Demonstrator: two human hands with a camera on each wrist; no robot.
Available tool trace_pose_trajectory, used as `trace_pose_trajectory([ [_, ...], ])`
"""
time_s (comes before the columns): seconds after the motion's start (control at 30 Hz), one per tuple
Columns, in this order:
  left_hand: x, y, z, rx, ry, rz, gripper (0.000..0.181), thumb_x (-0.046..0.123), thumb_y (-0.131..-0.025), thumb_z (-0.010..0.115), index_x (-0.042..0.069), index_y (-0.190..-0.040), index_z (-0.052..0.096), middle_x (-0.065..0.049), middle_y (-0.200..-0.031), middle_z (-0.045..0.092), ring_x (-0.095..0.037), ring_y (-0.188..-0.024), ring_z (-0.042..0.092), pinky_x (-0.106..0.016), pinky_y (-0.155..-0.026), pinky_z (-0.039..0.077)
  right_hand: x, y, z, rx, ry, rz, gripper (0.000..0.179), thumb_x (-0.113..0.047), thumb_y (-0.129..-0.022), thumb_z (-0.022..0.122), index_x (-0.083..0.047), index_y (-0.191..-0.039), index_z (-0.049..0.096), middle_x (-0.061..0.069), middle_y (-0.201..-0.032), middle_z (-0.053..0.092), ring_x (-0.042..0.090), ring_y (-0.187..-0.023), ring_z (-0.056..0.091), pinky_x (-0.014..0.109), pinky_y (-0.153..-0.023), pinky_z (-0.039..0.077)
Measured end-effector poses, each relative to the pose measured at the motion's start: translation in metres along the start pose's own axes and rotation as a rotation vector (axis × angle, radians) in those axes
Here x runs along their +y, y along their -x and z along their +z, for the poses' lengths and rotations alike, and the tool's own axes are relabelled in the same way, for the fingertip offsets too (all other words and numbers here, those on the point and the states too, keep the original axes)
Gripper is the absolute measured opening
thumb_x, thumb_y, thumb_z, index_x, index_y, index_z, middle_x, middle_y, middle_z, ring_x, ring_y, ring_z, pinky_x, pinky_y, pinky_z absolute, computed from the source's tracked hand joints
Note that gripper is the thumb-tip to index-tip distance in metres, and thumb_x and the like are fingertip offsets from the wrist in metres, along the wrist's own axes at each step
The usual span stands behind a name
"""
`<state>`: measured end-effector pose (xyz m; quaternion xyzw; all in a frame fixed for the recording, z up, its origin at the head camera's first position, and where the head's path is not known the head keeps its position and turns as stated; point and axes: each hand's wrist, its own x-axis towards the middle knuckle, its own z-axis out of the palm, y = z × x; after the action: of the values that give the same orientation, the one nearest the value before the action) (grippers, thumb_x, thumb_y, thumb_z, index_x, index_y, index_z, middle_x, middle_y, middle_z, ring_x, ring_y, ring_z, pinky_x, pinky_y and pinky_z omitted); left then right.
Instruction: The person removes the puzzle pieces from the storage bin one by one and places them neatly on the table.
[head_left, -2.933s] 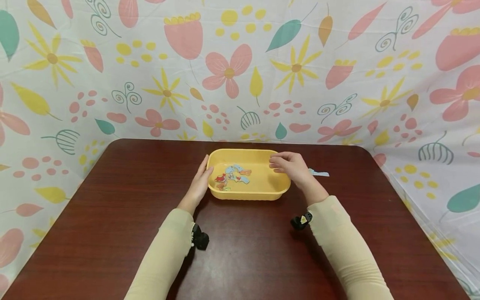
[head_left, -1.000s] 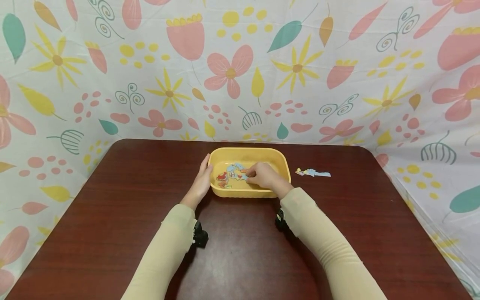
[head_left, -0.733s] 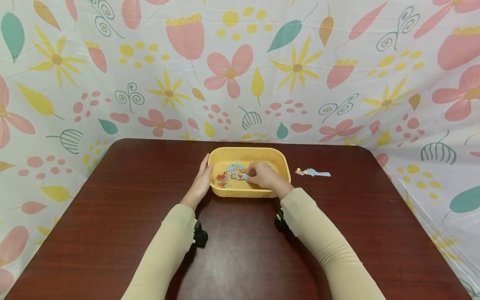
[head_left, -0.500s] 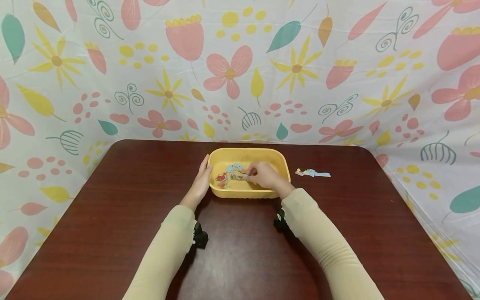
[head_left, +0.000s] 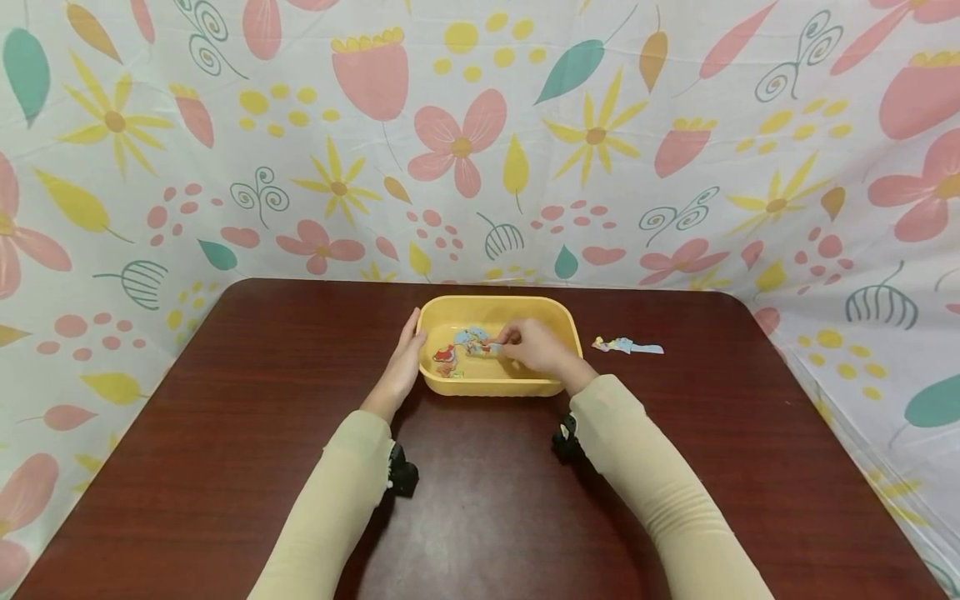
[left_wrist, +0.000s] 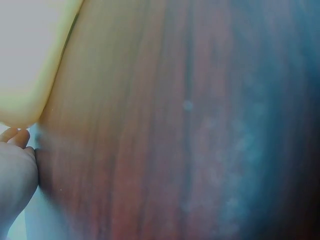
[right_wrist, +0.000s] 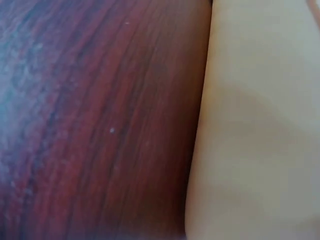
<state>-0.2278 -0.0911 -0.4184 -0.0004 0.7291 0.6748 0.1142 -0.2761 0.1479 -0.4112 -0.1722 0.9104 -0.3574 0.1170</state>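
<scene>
A yellow plastic tray (head_left: 497, 387) stands near the table's far edge, with several small cartoon cutouts in it. My left hand (head_left: 401, 362) holds its left end, thumb at the rim and fingers along the outer wall; the left wrist view catches part of this hand (left_wrist: 17, 170) against the tray (left_wrist: 30, 107). Inside the tray, my right hand (head_left: 536, 346) pinches a light-blue cartoon cutout (head_left: 486, 349) between thumb and fingertips. Left of it lie a blue cutout (head_left: 467, 336) and a red cutout (head_left: 444, 354). The right wrist view shows the tray's outer wall (right_wrist: 255, 125) but no fingers.
A long light-blue cartoon cutout (head_left: 628, 345) lies on the dark wooden table (head_left: 480, 500), right of the tray. A flower-printed cloth (head_left: 457, 225) hangs right behind the table's far edge and along its sides.
My right hand came down into the tray from above its right side and took hold of a blue cutout. Lately it has shifted slightly up and right with it. The left hand stays at the tray.
</scene>
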Motion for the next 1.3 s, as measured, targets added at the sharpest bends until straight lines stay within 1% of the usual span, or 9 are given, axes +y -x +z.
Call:
trace_pose_trajectory([
  [0.17, -0.017, -0.013, -0.001, 0.025, -0.005, 0.018, 0.055, 0.031, -0.104, 0.027, 0.031, -0.153, 0.004, 0.008, -0.16, -0.001, -0.018, -0.147, -0.001, -0.045, -0.118, 0.007, 0.0, 0.001, -0.003, 0.013, -0.017, -0.004, 0.013, -0.01, -0.084, 0.063, -0.003, -0.094, 0.068, 0.009, -0.089, 0.065, 0.018, -0.079, 0.057, 0.027, -0.069, 0.047],
  [0.27, -0.02, -0.015, 0.0, 0.039, -0.015, 0.024, 0.056, 0.03, -0.103, 0.029, 0.033, -0.153, 0.005, 0.009, -0.16, 0.0, -0.017, -0.147, -0.001, -0.045, -0.118, 0.008, -0.001, 0.003, -0.006, 0.018, -0.017, -0.005, 0.014, -0.011, -0.086, 0.062, -0.003, -0.096, 0.068, 0.009, -0.092, 0.065, 0.019, -0.085, 0.057, 0.028, -0.073, 0.047],
  [0.43, -0.007, -0.006, 0.0, 0.033, 0.023, -0.001, 0.059, 0.024, -0.101, 0.034, 0.032, -0.153, 0.006, 0.006, -0.16, 0.0, -0.02, -0.147, -0.002, -0.047, -0.118, 0.006, -0.003, 0.007, -0.012, 0.019, -0.052, -0.008, 0.014, -0.013, -0.089, 0.061, -0.003, -0.097, 0.066, 0.011, -0.094, 0.065, 0.021, -0.087, 0.06, 0.032, -0.076, 0.049],
  [0.6, 0.005, 0.004, 0.002, 0.028, -0.002, -0.014, 0.061, 0.022, -0.1, 0.035, 0.03, -0.153, 0.005, 0.005, -0.16, -0.001, -0.021, -0.147, -0.001, -0.046, -0.118, 0.007, -0.003, 0.013, -0.018, 0.027, -0.068, -0.014, 0.015, -0.015, -0.09, 0.061, -0.003, -0.098, 0.066, 0.012, -0.094, 0.066, 0.021, -0.086, 0.063, 0.03, -0.074, 0.049],
  [0.87, 0.007, 0.007, 0.002, 0.026, -0.015, -0.012, 0.062, 0.02, -0.1, 0.034, 0.029, -0.153, 0.005, 0.004, -0.16, -0.001, -0.02, -0.147, 0.0, -0.045, -0.118, 0.008, 0.001, 0.021, -0.031, 0.034, -0.095, -0.032, 0.017, -0.017, -0.091, 0.061, -0.003, -0.101, 0.065, 0.014, -0.092, 0.068, 0.03, -0.087, 0.065, 0.029, -0.068, 0.049],
  [1.0, 0.007, 0.006, 0.002, 0.03, -0.017, -0.014, 0.061, 0.019, -0.1, 0.034, 0.028, -0.154, 0.005, 0.004, -0.16, 0.0, -0.02, -0.147, 0.0, -0.045, -0.118, 0.008, 0.003, 0.025, -0.035, 0.046, -0.121, -0.019, 0.018, -0.017, -0.091, 0.061, -0.004, -0.103, 0.065, 0.014, -0.094, 0.068, 0.033, -0.089, 0.065, 0.038, -0.073, 0.054],
  [1.13, -0.009, -0.006, 0.001, 0.035, -0.001, -0.011, 0.061, 0.021, -0.101, 0.034, 0.032, -0.153, 0.005, 0.006, -0.16, 0.0, -0.02, -0.147, -0.001, -0.045, -0.118, 0.008, 0.003, 0.03, -0.039, 0.05, -0.165, 0.003, 0.021, -0.016, -0.092, 0.06, -0.002, -0.107, 0.064, 0.017, -0.099, 0.067, 0.033, -0.092, 0.065, 0.048, -0.08, 0.053],
  [1.23, -0.022, -0.016, 0.0, 0.045, 0.012, 0.01, 0.061, 0.022, -0.101, 0.035, 0.034, -0.153, 0.006, 0.008, -0.16, 0.0, -0.018, -0.147, 0.0, -0.044, -0.118, 0.009, 0.005, 0.032, -0.042, 0.059, -0.187, 0.011, 0.022, -0.016, -0.092, 0.06, -0.001, -0.108, 0.064, 0.018, -0.101, 0.067, 0.033, -0.093, 0.066, 0.049, -0.081, 0.053],
  [1.3, -0.024, -0.017, 0.001, 0.051, 0.013, 0.024, 0.061, 0.022, -0.1, 0.035, 0.035, -0.152, 0.006, 0.008, -0.16, 0.001, -0.018, -0.147, 0.002, -0.044, -0.118, 0.011, 0.008, 0.033, -0.044, 0.072, -0.2, 0.01, 0.022, -0.015, -0.091, 0.06, 0.0, -0.107, 0.064, 0.02, -0.101, 0.067, 0.034, -0.092, 0.066, 0.049, -0.081, 0.054],
])
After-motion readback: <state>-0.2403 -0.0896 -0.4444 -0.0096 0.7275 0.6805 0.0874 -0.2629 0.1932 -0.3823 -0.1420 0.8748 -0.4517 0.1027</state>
